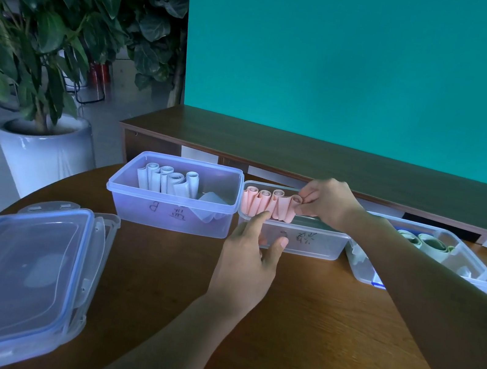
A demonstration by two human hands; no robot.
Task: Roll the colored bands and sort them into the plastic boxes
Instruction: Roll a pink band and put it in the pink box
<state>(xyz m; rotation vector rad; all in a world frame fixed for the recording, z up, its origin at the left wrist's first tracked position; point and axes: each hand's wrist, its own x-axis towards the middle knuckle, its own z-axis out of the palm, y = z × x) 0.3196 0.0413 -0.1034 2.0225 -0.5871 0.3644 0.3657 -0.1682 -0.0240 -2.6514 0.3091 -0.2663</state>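
1. My right hand (324, 201) is reaching over the middle box (307, 240), and its curled fingers are pinching the top of the rightmost pink roll (290, 206).
2. That roll is standing upright at the right end of a row of pink rolls (260, 201) packed together in the left part of the middle box.
3. My left hand (252, 250) is resting against the front left corner of the same box; the forefinger is lying straight up along the rim, touching the foot of the pink rolls, and the thumb is pressing on the front wall.
4. The left box (172, 214) is sitting just beside the middle one, their walls touching, and it is holding a cluster of pale blue rolls (168, 180) standing on end, with one loose pale band (211, 204) slumping in its right half.
5. The right box (475, 271) is lying behind my right forearm, holding pale green rolls (426, 242).
6. A stack of clear lids (15, 268) with blue seals is lying at the near left edge of the wooden counter (322, 342).
7. A potted plant (57, 56) is standing on the floor to the left.
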